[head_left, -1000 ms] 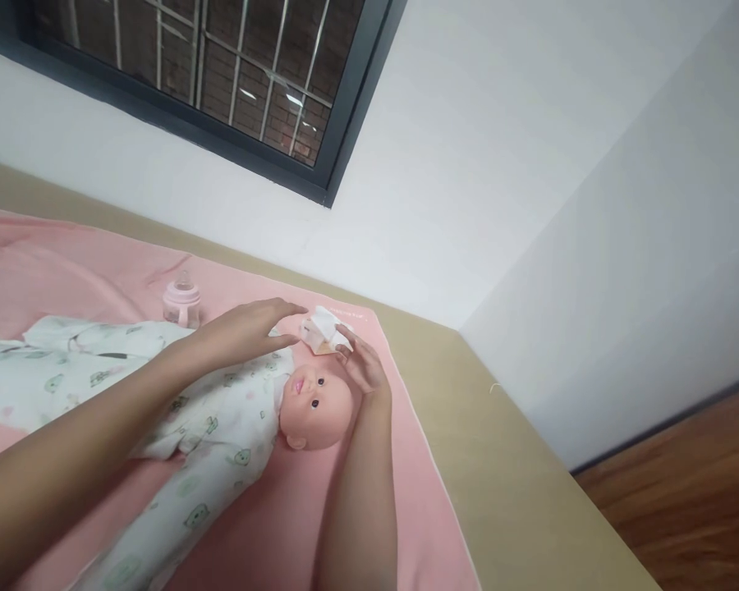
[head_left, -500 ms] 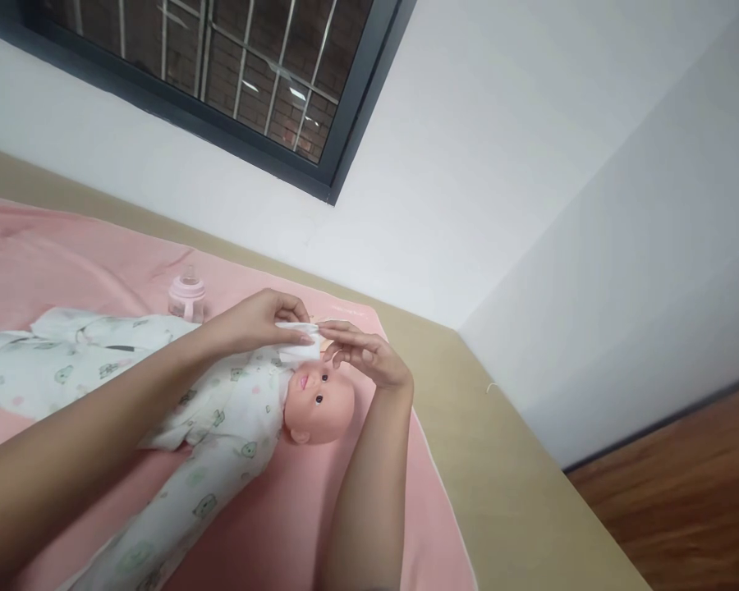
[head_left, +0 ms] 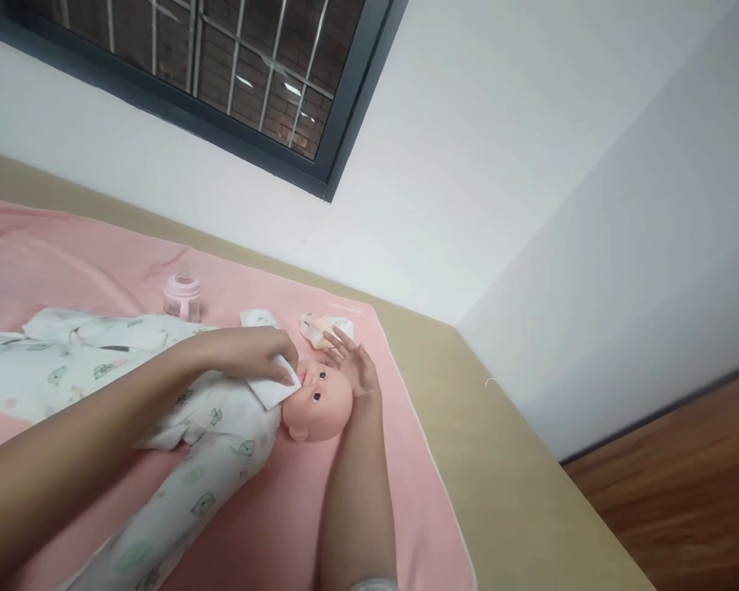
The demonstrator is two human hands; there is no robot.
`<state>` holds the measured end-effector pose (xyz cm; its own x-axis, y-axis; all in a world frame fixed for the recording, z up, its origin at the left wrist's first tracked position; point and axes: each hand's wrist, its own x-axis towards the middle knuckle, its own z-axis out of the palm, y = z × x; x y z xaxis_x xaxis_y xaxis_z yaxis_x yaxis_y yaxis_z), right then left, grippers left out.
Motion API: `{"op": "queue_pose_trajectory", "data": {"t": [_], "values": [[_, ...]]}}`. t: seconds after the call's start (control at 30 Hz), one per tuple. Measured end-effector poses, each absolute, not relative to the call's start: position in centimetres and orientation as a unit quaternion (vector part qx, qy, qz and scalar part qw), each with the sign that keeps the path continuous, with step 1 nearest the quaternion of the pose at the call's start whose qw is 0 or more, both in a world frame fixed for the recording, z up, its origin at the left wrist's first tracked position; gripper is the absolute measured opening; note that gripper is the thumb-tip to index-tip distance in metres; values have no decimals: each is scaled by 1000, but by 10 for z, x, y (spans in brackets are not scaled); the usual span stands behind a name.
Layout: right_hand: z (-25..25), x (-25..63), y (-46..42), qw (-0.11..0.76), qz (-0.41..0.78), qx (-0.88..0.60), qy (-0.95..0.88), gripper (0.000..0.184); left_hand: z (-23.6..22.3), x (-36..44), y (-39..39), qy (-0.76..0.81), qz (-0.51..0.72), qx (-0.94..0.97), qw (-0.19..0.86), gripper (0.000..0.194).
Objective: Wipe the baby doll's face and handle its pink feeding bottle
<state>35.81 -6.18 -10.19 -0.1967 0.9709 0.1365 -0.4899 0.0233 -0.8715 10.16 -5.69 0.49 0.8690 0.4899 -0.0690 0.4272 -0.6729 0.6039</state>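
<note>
A baby doll (head_left: 320, 406) lies on its back, wearing a white outfit with green animal prints (head_left: 209, 427). My left hand (head_left: 255, 353) pinches a folded white tissue (head_left: 274, 384), whose corner is at the doll's mouth and chin. My right hand (head_left: 354, 365) is open with fingers spread, beside the far side of the doll's head. It holds nothing; whether it touches the head I cannot tell. Just beyond its fingers sits a small peach and white packet (head_left: 314, 331).
A pink-lidded baby bottle (head_left: 183, 295) stands beyond the doll's body. A pink blanket (head_left: 271, 509) covers part of the wooden table (head_left: 498, 476). Behind are a white wall (head_left: 431, 180) and a dark-framed window (head_left: 336, 123). Brown wood (head_left: 690, 484) shows at the lower right.
My left hand has brought the tissue down towards the doll's mouth. My right hand has let go of the tissue, moved lower beside the head and spread its fingers. The packet is more exposed.
</note>
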Motion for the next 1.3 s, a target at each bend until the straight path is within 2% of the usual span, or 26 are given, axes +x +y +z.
{"op": "queue_pose_trajectory", "data": {"t": [0.43,0.83,1.3], "values": [[-122,349,-56,548,666,-296,-410,44,4,110,-68,320,28,921,219,17],[-127,351,-49,583,649,-321,-369,39,3,112,-64,332,60,922,191,20],[-128,349,-48,584,642,-347,-356,39,-1,117,-61,338,117,922,150,19]]}}
